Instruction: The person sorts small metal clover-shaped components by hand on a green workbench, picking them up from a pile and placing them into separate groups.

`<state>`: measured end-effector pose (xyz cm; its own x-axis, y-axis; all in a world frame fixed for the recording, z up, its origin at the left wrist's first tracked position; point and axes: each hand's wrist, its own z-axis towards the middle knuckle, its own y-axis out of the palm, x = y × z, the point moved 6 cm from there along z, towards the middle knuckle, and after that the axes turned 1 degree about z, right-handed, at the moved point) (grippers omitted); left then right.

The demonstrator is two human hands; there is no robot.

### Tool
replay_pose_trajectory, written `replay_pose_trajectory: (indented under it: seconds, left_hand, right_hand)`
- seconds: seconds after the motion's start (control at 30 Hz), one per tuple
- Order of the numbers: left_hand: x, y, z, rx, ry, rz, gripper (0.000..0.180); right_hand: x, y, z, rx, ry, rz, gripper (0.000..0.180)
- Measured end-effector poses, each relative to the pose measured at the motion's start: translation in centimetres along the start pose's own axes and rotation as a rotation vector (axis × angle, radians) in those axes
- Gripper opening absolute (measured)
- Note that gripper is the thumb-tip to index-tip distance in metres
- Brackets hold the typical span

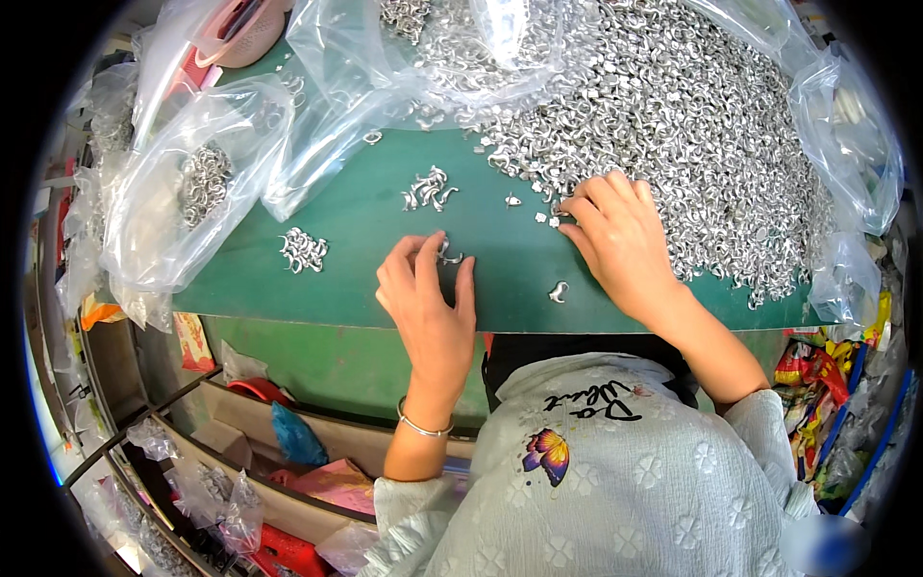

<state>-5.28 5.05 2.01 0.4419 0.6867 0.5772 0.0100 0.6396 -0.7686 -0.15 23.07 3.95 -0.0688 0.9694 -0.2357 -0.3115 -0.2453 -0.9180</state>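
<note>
Small curved silver metal pieces, like hooks or clasps, lie in a large pile [711,144] on the green table. My right hand [620,240] is at the pile's near left edge, thumb and forefinger closing on a small silver piece there. My left hand [423,288] rests over the table with thumb and forefinger apart, next to some curved silver pieces [448,252]. Its other fingers are bent, and what lies under them is hidden. Between the hands is a single curved piece [558,291]. Two little groups, one beyond my left hand [430,189] and one to its left [304,250], lie apart.
Clear plastic bags [332,87] cover the table's far left; one bag [205,183] holds more silver pieces. A pink basket [252,34] stands at the far left corner. Below the table's near edge is a drawer [231,409] with bags and packets. Colourful packets [812,375] are at the right.
</note>
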Motion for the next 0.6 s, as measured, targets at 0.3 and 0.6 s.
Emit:
replay_pose_trajectory:
  seconds: [0.3, 0.6]
  left_hand:
    - [0.1, 0.9, -0.5, -0.037, 0.092, -0.199, 0.019]
    - [1.6, 0.8, -0.4, -0.119, 0.195, -0.084, 0.028]
  right_hand:
    - [-3.4, 1.6, -0.6, -0.217, -0.147, 0.116, 0.008]
    - [0.6, 0.2, 2.5, 0.021, 0.003, 0.095, 0.023]
